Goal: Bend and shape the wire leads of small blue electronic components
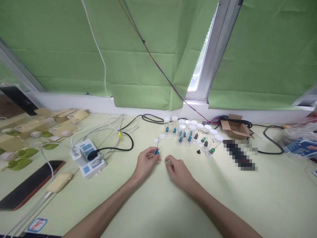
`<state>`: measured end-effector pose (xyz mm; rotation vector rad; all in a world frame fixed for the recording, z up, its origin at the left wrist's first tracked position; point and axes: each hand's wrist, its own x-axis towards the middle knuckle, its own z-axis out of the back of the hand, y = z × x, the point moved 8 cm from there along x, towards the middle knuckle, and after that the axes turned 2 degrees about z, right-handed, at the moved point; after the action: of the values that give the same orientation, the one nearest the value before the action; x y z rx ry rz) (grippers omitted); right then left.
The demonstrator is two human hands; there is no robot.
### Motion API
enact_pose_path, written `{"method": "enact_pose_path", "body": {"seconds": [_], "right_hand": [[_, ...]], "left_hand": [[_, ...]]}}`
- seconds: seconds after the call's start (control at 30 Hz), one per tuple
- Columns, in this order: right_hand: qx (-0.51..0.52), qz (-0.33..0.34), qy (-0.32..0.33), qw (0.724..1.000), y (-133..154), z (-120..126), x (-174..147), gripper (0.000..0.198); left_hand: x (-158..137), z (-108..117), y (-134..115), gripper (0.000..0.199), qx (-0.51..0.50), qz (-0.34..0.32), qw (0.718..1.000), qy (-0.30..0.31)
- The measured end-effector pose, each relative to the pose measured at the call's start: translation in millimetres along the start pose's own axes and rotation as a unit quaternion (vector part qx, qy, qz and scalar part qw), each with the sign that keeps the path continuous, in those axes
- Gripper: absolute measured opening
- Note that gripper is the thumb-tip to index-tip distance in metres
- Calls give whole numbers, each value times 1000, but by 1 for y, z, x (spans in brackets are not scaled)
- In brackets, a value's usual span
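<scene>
My left hand [148,162] is closed in a pinch on a small piece with a blue base [157,152] and a thin dark shaft pointing up. Just to its right, my right hand [178,169] has its thumb and forefinger pressed together. Whatever is between those fingertips is too small to make out. Beyond the left hand lie a white cap [162,136] and a second white round piece [156,140]. Several clear vials with white lids [190,135] stand behind the right hand, with blue, green or dark shafted pieces inside. A loose black piece [198,151] lies by them.
At left are a white power strip [89,158] with plugs and cables, a dark phone [32,185] and a cream-coloured case [59,182]. Further left sit boxes and green items [27,153]. An opened cardboard box [235,127] and black cables [272,152] lie at back right.
</scene>
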<state>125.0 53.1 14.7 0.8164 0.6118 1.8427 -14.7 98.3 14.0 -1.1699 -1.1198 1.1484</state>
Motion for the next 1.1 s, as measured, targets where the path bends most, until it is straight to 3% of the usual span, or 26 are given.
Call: {"method": "enact_pose_path", "body": {"seconds": [0.1, 0.23, 0.6, 0.73, 0.9, 1.1], "right_hand": [[-112, 15, 25, 993, 2, -2, -1, 18], [-187, 19, 46, 981, 2, -3, -1, 16], [-217, 11, 63, 974, 1, 0, -1, 12], [-153, 7, 3, 988, 0, 10, 1, 19], [9, 6, -87, 996, -3, 22, 4, 27], [161, -16, -127, 979, -10, 22, 3, 27]], "left_hand": [[0, -3, 2, 34, -9, 2, 1000, 10], [-1, -7, 4, 35, -15, -2, 1000, 23], [-6, -19, 0, 26, 8, 3, 998, 59], [-9, -23, 2, 23, 15, 9, 997, 72], [-14, -29, 2, 22, 48, -1, 994, 94], [-22, -34, -16, 17, 162, -115, 975, 94]]}}
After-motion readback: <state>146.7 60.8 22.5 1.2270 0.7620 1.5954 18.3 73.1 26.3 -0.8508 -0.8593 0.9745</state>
